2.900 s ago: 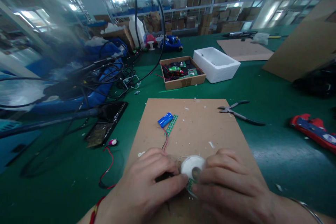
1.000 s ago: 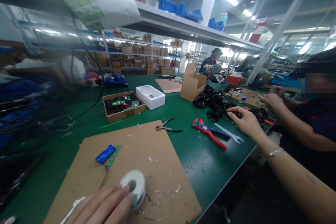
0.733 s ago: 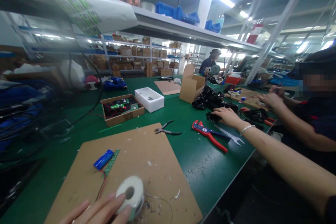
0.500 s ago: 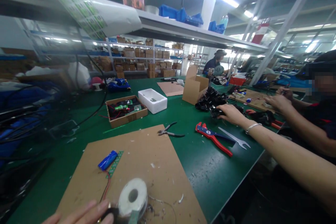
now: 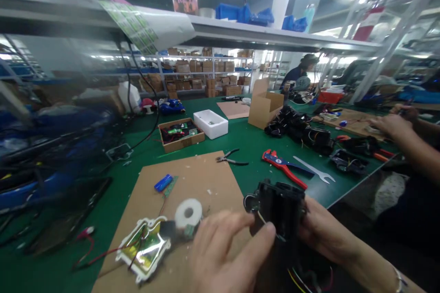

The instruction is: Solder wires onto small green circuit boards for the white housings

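Left of your left hand, a flat white-framed panel (image 5: 144, 247) lies on the cardboard mat (image 5: 206, 176) with red leads trailing off its edge. It is probably parked there to keep it within reach but out from under your fingers. Just beside that hand's fingertips sits a white solder reel (image 5: 188, 213). Further out on the mat is a blue battery cell (image 5: 162, 182), joined to a green circuit strip.

Your left hand (image 5: 223, 256) closes its forefinger and thumb on the near left face of a black plastic housing (image 5: 280, 208). Your right hand (image 5: 326, 238) wraps the housing's right side from behind. The housing sits between your two hands, lifted clear of the mat and upright. This two-sided grip seems meant to steady it, with the thumb free to work at the front. Thin coloured wires hang from below the housing, though where they end is hidden.

Beyond your right hand, well apart from it, lie side cutters (image 5: 231, 160), a red wire stripper (image 5: 282, 168) and a flat spanner (image 5: 316, 175), all on the green bench top (image 5: 254, 142). Further off is a heap of similar black housings (image 5: 299, 128). At the far right a co-worker's hand (image 5: 392, 123) is at work over another board.
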